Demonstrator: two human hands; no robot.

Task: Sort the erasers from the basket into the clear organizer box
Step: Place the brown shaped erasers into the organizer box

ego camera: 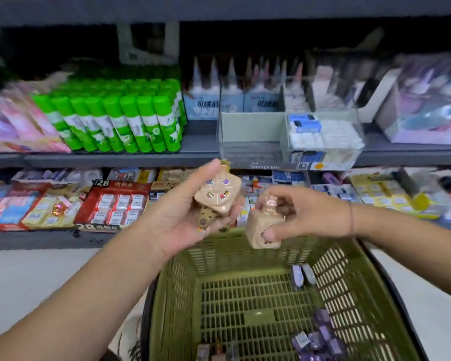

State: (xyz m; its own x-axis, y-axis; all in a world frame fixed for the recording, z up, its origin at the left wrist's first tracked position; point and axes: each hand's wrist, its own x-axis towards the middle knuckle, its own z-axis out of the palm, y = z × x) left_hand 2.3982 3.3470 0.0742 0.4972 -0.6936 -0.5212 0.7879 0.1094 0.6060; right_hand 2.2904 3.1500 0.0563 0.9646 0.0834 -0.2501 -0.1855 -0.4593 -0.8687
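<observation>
My left hand (182,214) grips a beige square eraser (217,195) with small stickers on its face, and a brown cookie-shaped piece (205,220) sits under it in the palm. My right hand (297,212) pinches a second beige eraser (262,231) with a pink top, just above the far rim of the green basket (182,303). Purple wrapped erasers (320,337) lie at the basket's right side and near edge. The clear organizer box (250,149) stands on the shelf above; its left compartment is bare, its right one holds blue-and-white erasers (320,135).
Green glue sticks (120,121) fill the shelf left of the organizer. Red and yellow eraser trays (115,207) line the lower shelf behind my hands. Packaged stationery (427,108) stands at the right. White floor lies on both sides of the basket.
</observation>
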